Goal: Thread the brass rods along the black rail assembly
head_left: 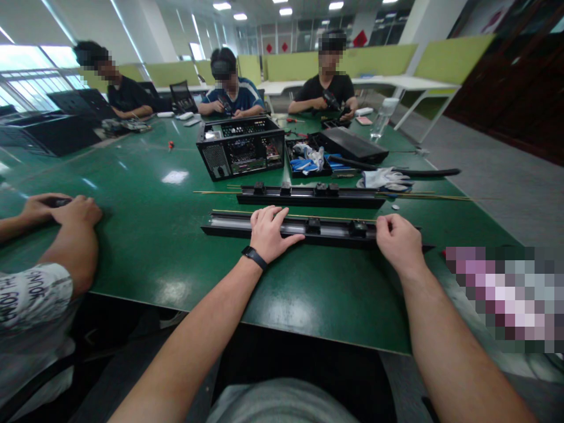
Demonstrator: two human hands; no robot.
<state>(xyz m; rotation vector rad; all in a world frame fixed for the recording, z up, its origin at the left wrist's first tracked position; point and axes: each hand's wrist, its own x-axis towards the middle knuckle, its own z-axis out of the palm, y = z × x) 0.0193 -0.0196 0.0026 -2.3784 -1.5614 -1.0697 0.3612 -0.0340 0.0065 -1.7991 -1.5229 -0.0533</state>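
Green desk [145, 235] is cluttered toward its far edge. Open computer case [240, 150] is stood beyond the rails. Front black rail [332, 239] is laid back from the near edge, roughly along it; rear black rail [304, 200] is set just beyond, nearly parallel. Left hand [269, 232] is laid over the front rail, left of its middle, fingers spread wide. Right hand [399, 238] is curled at the rail's right end; whether anything is gripped cannot be told. Two black blocks [358, 228] are seen in the front rail, between the hands. Thin brass-coloured rod [229, 211] is seen along its far side.
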